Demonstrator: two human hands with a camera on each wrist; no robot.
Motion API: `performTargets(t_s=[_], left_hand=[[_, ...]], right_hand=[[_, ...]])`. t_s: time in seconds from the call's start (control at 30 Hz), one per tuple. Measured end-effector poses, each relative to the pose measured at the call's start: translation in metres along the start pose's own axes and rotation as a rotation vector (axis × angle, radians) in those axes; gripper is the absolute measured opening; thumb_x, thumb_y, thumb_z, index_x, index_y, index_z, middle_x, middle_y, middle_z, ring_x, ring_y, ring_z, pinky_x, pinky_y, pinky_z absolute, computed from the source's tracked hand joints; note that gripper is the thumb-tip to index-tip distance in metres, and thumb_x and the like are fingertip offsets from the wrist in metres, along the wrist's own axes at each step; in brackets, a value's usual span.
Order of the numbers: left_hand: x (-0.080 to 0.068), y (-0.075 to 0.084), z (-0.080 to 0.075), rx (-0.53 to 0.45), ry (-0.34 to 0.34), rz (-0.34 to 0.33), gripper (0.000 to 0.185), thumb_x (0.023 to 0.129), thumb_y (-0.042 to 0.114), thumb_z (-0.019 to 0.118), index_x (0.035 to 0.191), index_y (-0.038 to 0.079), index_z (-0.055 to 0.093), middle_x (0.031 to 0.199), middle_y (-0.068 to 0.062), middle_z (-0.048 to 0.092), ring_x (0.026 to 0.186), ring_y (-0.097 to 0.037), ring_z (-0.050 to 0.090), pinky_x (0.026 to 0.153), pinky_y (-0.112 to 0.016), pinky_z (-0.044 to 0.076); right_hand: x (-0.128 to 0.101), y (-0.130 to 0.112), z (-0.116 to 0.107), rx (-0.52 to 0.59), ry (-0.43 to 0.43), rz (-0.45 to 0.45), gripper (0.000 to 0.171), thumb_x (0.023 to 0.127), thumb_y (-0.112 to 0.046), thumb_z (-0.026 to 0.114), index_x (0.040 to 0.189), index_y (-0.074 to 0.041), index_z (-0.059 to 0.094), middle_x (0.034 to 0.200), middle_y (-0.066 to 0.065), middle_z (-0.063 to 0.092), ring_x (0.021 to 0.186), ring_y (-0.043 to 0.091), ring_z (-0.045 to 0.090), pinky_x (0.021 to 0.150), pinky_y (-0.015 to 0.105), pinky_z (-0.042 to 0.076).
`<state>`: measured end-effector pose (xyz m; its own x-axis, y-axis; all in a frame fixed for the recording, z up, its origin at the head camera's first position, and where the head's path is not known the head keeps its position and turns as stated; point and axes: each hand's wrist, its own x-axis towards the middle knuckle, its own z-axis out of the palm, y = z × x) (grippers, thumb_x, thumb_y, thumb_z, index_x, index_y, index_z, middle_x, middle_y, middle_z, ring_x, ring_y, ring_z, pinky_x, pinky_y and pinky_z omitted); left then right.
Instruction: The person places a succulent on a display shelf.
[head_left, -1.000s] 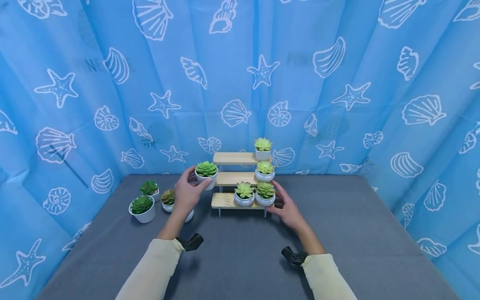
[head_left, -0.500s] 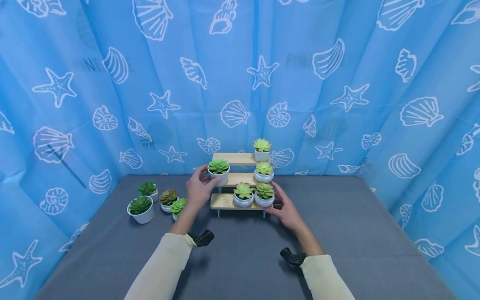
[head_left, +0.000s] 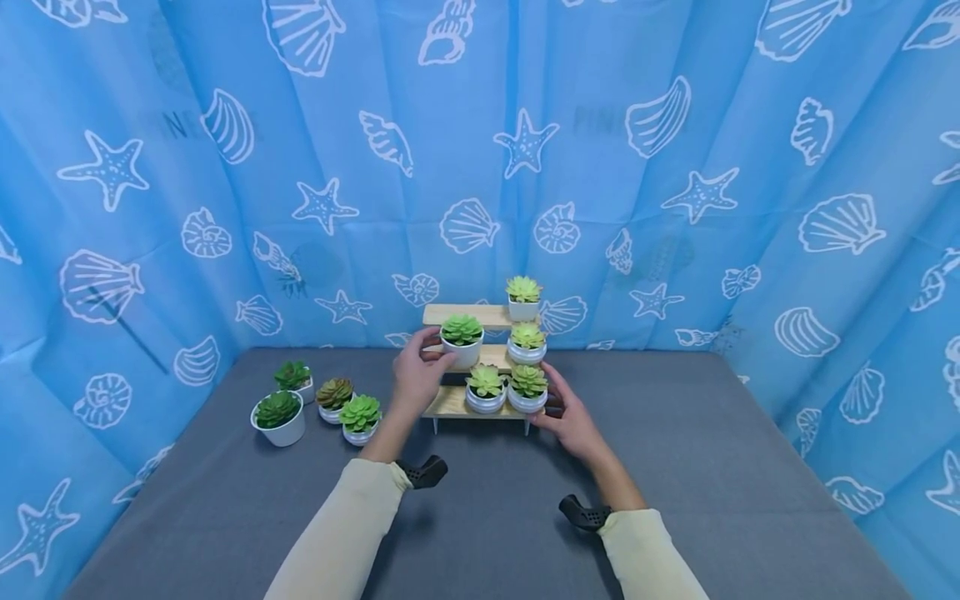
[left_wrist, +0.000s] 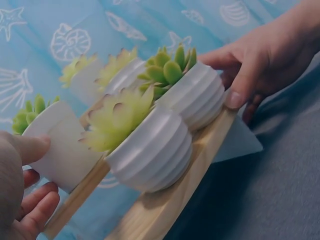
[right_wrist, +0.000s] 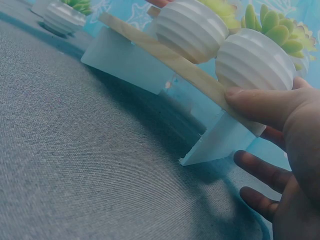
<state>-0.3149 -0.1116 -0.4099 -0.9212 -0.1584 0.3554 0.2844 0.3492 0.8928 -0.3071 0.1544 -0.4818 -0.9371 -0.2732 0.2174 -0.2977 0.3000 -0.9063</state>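
Observation:
A three-tier wooden stand (head_left: 452, 403) sits at the back middle of the grey table. My left hand (head_left: 433, 357) grips a smooth white pot with a green succulent (head_left: 461, 341) at the left part of the middle shelf; whether it rests on the wood is unclear. In the left wrist view the thumb (left_wrist: 26, 148) and curled fingers wrap that pot (left_wrist: 61, 147). My right hand (head_left: 553, 408) pinches the right end of the bottom shelf, thumb (right_wrist: 262, 107) on top and fingers underneath. Two ribbed pots (head_left: 486, 388) (head_left: 528, 388) stand on the bottom shelf, with one on the middle (head_left: 527, 343) and one on the top (head_left: 523, 298).
Several more potted succulents stand on the table left of the stand: a larger white pot (head_left: 278, 418), a dark green one behind it (head_left: 294, 378), a brownish one (head_left: 334, 398) and a light green one (head_left: 360, 417). A blue seashell curtain (head_left: 675, 208) closes off the back and sides.
My left hand has carried the green succulent pot rightward from left of the stand to the middle shelf, uncovering the light green pot on the table. The right hand stays on the shelf end.

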Motion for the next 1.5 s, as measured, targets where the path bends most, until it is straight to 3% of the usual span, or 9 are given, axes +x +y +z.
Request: performTargets(t_s=[0.3,0.57,0.87,0.97,1.1,1.27,1.5], left_hand=[[0.001,0.001,0.01,-0.05,0.004,0.006,0.045,0.088,0.013,0.074,0.13,0.01,0.06,0.117,-0.013,0.064,0.099,-0.027,0.065,0.082,-0.039,0.055],[-0.002,0.002,0.012,-0.145,-0.047,-0.032,0.048,0.09,0.015,0.072,0.135,0.009,0.055,0.123,-0.012,0.063,0.104,-0.027,0.064,0.085,-0.039,0.054],[-0.004,0.001,0.014,-0.205,-0.067,-0.02,0.047,0.091,0.013,0.07,0.135,0.006,0.054,0.127,-0.016,0.06,0.107,-0.031,0.063,0.089,-0.041,0.052],[-0.005,0.001,0.014,-0.22,-0.065,-0.022,0.046,0.091,0.012,0.069,0.135,0.006,0.054,0.127,-0.016,0.06,0.107,-0.031,0.063,0.089,-0.04,0.052],[-0.007,0.002,0.011,-0.216,-0.041,-0.018,0.043,0.092,0.011,0.069,0.132,0.006,0.057,0.124,-0.013,0.062,0.105,-0.028,0.063,0.088,-0.039,0.052],[-0.013,0.0,0.002,-0.205,-0.01,0.001,0.041,0.091,0.009,0.069,0.131,0.003,0.058,0.123,-0.013,0.063,0.104,-0.027,0.063,0.091,-0.041,0.05],[-0.026,-0.006,-0.02,-0.195,0.022,0.045,0.039,0.092,0.008,0.068,0.129,0.002,0.059,0.124,-0.017,0.062,0.107,-0.031,0.062,0.094,-0.046,0.049]], right_hand=[[0.001,-0.002,0.001,0.016,0.001,-0.003,0.088,0.086,-0.007,0.075,0.155,-0.022,0.023,0.144,0.023,0.044,0.122,0.04,0.048,0.097,0.056,0.042],[-0.006,-0.03,-0.001,0.055,-0.03,0.0,0.086,0.086,-0.001,0.072,0.155,-0.01,0.021,0.143,0.03,0.041,0.122,0.046,0.046,0.097,0.061,0.039],[0.0,-0.001,0.0,0.038,-0.015,-0.032,0.087,0.087,-0.008,0.073,0.156,-0.019,0.021,0.146,0.025,0.04,0.124,0.042,0.046,0.098,0.059,0.04],[-0.003,-0.012,-0.001,0.051,-0.028,-0.034,0.086,0.088,-0.005,0.072,0.156,-0.012,0.02,0.144,0.029,0.04,0.123,0.045,0.045,0.097,0.061,0.039],[-0.003,-0.011,-0.001,0.052,-0.025,-0.021,0.087,0.087,-0.003,0.072,0.156,-0.013,0.02,0.143,0.029,0.041,0.122,0.045,0.046,0.097,0.062,0.038],[0.001,0.003,0.0,0.03,-0.005,-0.017,0.088,0.086,-0.008,0.074,0.156,-0.023,0.022,0.144,0.024,0.043,0.122,0.042,0.047,0.098,0.059,0.04],[0.001,0.002,0.001,0.034,0.003,-0.021,0.088,0.086,-0.005,0.073,0.156,-0.02,0.021,0.144,0.025,0.043,0.122,0.043,0.047,0.097,0.058,0.04]])
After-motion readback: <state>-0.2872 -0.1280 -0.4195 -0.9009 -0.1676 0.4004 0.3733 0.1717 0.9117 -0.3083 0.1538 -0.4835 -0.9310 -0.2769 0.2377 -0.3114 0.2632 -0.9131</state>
